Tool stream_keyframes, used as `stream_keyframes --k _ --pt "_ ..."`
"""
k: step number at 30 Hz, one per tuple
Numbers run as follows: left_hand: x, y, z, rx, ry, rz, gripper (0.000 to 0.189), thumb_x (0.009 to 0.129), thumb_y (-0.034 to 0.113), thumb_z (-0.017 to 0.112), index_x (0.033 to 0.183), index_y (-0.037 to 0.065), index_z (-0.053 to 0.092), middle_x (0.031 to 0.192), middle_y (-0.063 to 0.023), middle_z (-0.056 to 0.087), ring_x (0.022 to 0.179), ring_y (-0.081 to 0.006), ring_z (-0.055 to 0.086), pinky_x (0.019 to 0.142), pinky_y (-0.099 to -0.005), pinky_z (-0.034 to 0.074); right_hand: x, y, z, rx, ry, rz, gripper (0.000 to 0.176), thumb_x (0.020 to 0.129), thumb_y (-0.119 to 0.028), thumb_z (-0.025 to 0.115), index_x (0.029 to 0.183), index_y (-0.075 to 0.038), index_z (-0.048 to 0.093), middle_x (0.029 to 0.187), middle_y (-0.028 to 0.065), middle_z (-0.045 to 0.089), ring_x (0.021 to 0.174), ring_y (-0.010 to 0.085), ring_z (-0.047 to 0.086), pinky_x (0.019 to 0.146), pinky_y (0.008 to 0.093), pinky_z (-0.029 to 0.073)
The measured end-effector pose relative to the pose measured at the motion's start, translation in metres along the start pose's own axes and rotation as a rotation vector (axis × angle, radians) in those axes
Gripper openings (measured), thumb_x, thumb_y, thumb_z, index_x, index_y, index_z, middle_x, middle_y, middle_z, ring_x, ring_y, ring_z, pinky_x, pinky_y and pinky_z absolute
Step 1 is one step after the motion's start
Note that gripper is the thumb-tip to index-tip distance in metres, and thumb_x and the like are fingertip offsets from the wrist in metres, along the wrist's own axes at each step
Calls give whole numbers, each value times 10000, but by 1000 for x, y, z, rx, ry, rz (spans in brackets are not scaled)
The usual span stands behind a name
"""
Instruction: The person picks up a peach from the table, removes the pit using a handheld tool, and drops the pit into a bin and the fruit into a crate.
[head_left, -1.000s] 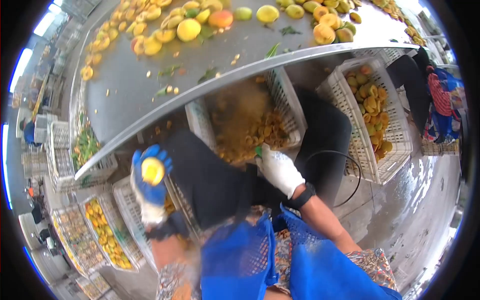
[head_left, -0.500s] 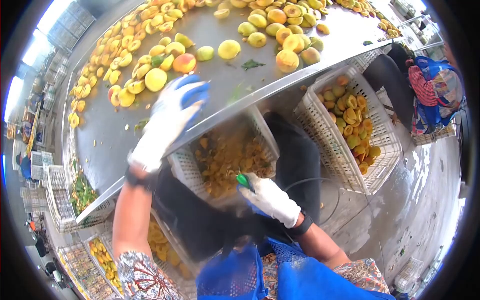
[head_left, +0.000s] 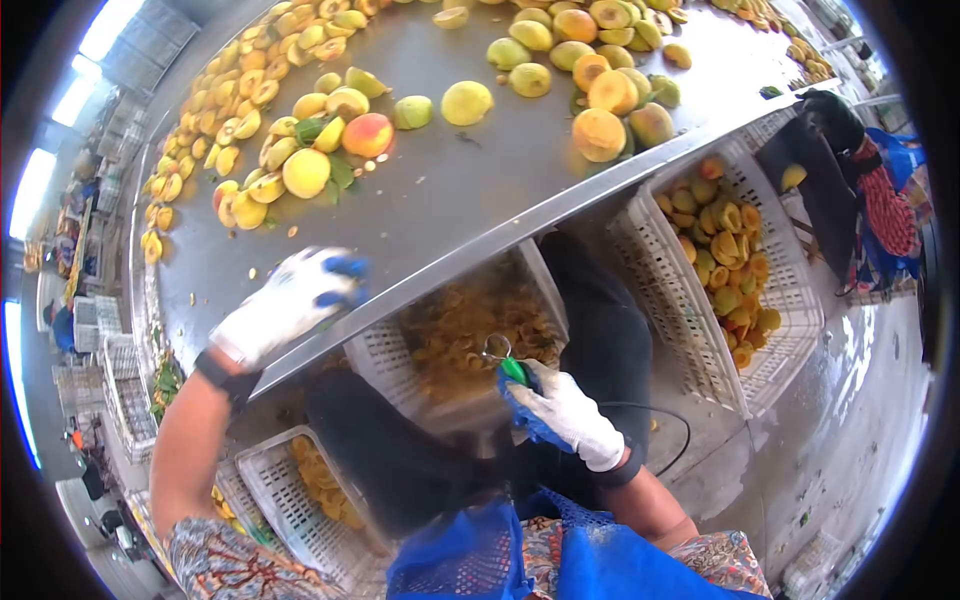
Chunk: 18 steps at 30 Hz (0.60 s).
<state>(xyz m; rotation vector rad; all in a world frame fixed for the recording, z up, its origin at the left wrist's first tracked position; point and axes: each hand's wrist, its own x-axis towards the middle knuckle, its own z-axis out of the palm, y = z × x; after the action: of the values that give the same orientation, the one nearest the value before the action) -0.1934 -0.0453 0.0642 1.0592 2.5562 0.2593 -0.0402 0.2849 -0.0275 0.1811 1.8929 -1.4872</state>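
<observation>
My left hand [head_left: 296,303], in a white glove with blue fingertips, is over the metal table near its front edge. It is blurred, its fingers look apart, and I see nothing in them. My right hand [head_left: 570,412], gloved the same way, is closed around the green handle of a tool with a round metal loop [head_left: 510,364]. The loop points up over a white crate [head_left: 385,358] of cut fruit pieces between my knees. On the table beyond my left hand lie a whole yellow peach [head_left: 306,173], a red-blushed peach [head_left: 368,135] and several peach halves.
The steel table [head_left: 440,200] bears many halved peaches along its far left side and a cluster of peaches [head_left: 612,92] at right. A white crate of peach halves [head_left: 690,320] stands right of my knee, another [head_left: 290,480] at left. A co-worker's sleeve [head_left: 890,210] shows at far right.
My left hand has moved back from the peaches, toward the table's front left. My right hand has shifted slightly right with the tool, whose loop now shows. Leaf scraps at mid-table are gone from there.
</observation>
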Motion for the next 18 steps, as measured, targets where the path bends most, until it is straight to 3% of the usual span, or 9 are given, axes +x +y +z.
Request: stream_keyframes --k 2,3,4,6,8,12,14,15,18 --pt "-68 -28 4 -38 -101 -198 170 820 225 603 904 119 705 1108 -57 668 1150 -288 552 1011 -438 413 1 0 1 -41 -6 -50 454 959 -390 564 1238 -32 555 776 146 652 675 248 661 637 386 511" --pt "-89 -32 -7 87 -285 -403 193 815 250 614 904 112 716 1095 -87 663 1068 -308 590 963 -408 452 3 4 2 -58 -5 -88 445 959 -387 562 1225 -30 559 772 146 651 669 249 659 633 387 509" --pt "-101 -33 -11 185 -395 -680 244 838 271 624 998 107 708 1116 -128 647 1038 -324 607 941 -406 470 4 4 4 -77 -5 -125 436 960 -384 560 1211 -27 562 769 147 651 663 250 656 630 389 508" --pt "-84 -17 -21 301 -15 -775 307 876 276 618 1132 112 663 1177 -145 623 1078 -338 596 963 -426 460 3 -2 6 -82 -1 -91 412 960 -376 555 1172 -23 571 774 151 649 669 254 653 638 393 502" --pt "-36 -21 -15 188 323 -451 389 882 269 633 1245 133 604 1243 -149 592 1139 -343 568 998 -433 446 1 -5 7 -52 -5 -44 410 961 -374 554 1167 -20 572 773 154 648 677 259 652 646 397 500" --pt "88 -17 -1 207 327 -91 419 880 268 650 1273 141 583 1328 -151 528 1224 -357 500 1032 -447 422 -2 -11 13 -18 56 -56 397 960 -352 561 1162 -11 574 758 145 644 634 237 642 619 383 496" --pt "110 -25 10 224 378 -136 417 880 271 651 1267 132 577 1334 -150 516 1222 -361 500 1031 -450 422 2 -4 15 -5 94 -124 391 959 -335 564 1165 -2 575 745 139 640 601 221 635 596 371 496" --pt "113 -27 10 234 400 -158 417 880 272 651 1264 127 574 1338 -149 510 1221 -362 500 1031 -451 422 -4 -21 13 55 48 11 391 960 -314 562 1180 9 575 745 142 636 622 211 646 596 370 499" --pt "80 -37 8 99 367 -262 419 869 269 658 1253 122 572 1322 -152 514 1220 -367 500 1026 -451 425 -2 -28 11 95 40 44 375 967 -294 551 1173 18 577 754 155 628 692 216 657 612 373 502"
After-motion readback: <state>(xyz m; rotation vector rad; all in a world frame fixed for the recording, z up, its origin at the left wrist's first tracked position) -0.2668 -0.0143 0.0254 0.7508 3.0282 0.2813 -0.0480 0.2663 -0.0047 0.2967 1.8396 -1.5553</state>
